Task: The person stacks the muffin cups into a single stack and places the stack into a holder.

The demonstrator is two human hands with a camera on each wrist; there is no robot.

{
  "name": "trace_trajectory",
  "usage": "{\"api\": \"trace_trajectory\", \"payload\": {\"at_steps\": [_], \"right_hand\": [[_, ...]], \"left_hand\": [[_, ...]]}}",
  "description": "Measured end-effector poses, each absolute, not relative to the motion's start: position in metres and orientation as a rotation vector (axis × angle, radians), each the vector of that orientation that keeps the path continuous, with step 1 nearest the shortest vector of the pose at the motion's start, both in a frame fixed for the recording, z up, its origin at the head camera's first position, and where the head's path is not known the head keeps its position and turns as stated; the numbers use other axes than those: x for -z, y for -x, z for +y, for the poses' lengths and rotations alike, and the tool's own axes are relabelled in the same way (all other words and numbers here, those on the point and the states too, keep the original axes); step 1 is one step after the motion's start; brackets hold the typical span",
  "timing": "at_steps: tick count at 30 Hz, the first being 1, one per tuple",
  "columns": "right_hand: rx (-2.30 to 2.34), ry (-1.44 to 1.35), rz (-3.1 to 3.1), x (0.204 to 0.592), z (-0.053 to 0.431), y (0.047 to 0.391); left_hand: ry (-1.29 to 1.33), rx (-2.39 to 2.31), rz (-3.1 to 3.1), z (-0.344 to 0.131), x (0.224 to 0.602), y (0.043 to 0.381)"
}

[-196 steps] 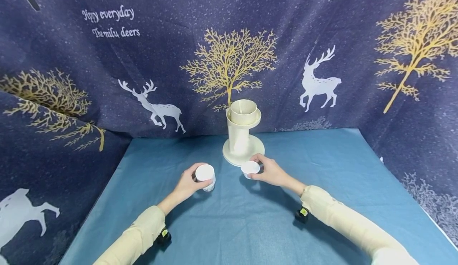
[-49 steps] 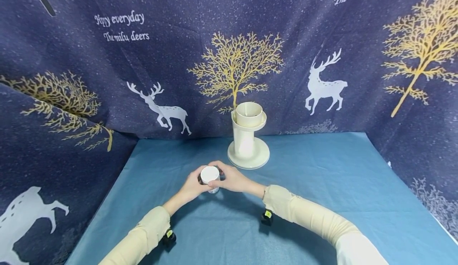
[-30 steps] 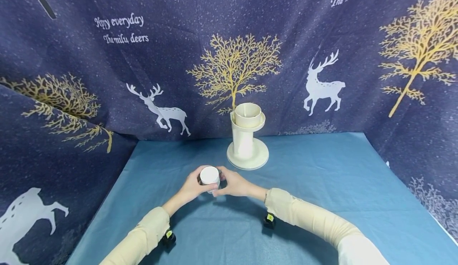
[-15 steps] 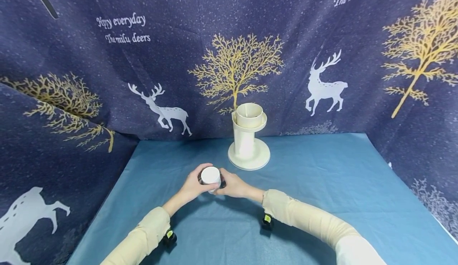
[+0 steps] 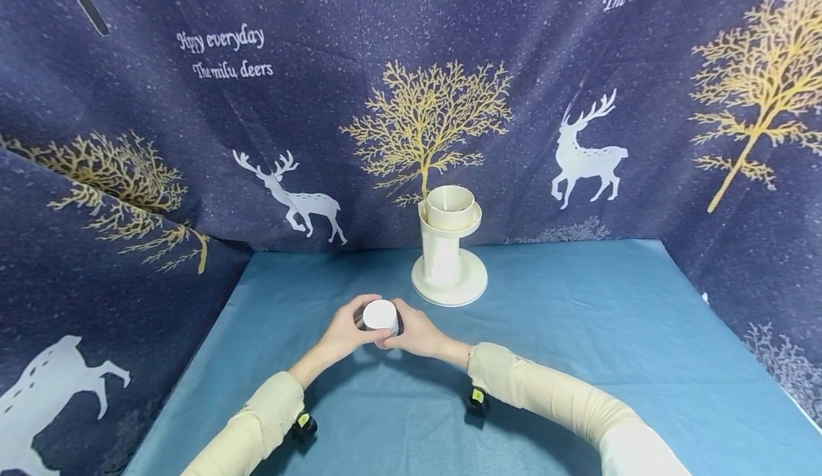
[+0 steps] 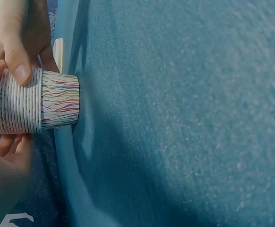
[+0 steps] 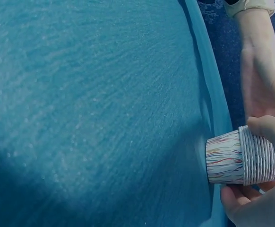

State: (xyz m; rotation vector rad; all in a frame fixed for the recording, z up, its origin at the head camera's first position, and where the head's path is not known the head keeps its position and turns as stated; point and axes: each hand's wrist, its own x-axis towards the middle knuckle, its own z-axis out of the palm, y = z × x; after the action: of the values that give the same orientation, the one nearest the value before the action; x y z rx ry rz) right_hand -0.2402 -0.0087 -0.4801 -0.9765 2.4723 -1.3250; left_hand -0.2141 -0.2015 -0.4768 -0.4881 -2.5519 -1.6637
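A nested stack of paper baking cups (image 5: pixel 380 316) is gripped from both sides in the head view. My left hand (image 5: pixel 343 330) curls round its left side, thumb across the front. My right hand (image 5: pixel 419 330) pinches it from the right, fingers behind and thumb low in front. In the left wrist view the many stacked rims of the paper baking cups (image 6: pixel 17 106) show, and the lowest cup's wall has coloured wavy lines. The right wrist view shows that patterned wall of the paper baking cups (image 7: pixel 224 157) just below my fingers. The stack's inside cannot be made out.
Behind the hands, on the blue cloth-covered table (image 5: pixel 546 333), stands a cream holder (image 5: pixel 443 258) with a round base. A cream cup (image 5: pixel 451 208) sits in its top ring. A dark blue curtain (image 5: pixel 308 105) with deer and trees hangs behind.
Several seconds ago my right hand held a separate paper cup farther right; it has moved left to the stack. Recently its thumb and fingers have shifted lower; my left hand has stayed nearly still.
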Motion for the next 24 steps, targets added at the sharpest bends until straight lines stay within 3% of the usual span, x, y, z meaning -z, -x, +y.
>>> {"api": "trace_trajectory", "payload": {"at_steps": [24], "right_hand": [[1.373, 0.97, 2.492, 0.477, 0.007, 0.242]], "left_hand": [[0.443, 1.753, -2.563, -0.185, 0.464, 0.215]]}}
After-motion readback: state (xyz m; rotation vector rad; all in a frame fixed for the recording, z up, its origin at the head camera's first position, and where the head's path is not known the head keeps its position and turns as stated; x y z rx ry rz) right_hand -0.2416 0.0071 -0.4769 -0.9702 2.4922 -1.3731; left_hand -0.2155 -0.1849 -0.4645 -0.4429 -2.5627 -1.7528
